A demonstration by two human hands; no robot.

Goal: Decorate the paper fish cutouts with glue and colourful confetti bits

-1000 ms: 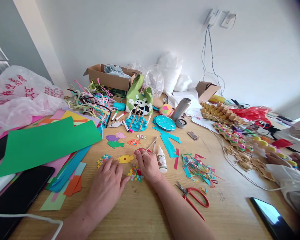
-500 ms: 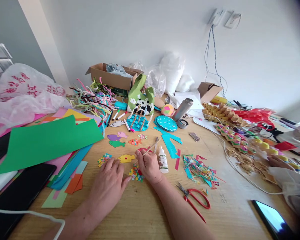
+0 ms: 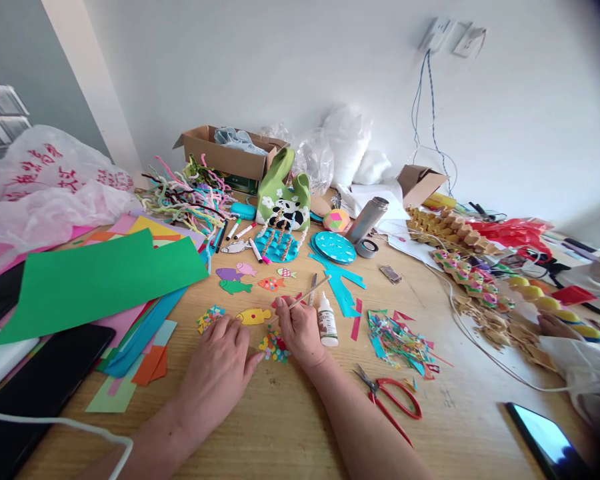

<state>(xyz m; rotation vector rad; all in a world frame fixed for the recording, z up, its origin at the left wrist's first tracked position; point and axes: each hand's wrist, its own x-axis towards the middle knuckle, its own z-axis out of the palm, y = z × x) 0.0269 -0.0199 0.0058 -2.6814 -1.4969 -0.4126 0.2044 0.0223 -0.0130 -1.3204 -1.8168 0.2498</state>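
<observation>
My right hand pinches a thin wooden stick, its lower tip near the tail of a yellow paper fish. Flat at the fish's left end rests my left hand, fingers spread, thumb pointing right. Small coloured paper dots lie between the hands, and a second pile of bits is beyond my left fingertips. A red paper fish is partly hidden behind my right hand. Just right of that hand stands a white glue bottle. Several finished-looking paper fish, among them a green one, lie farther back.
Red-handled scissors and paper scraps lie on the right, a phone at the lower right. Green paper covers the left. A metal bottle stands behind. Another person's hand shows at the right edge.
The stick in my right hand has shifted, its lower tip now showing beside the yellow fish's tail. My left hand has hardly moved. The view has shifted slightly.
</observation>
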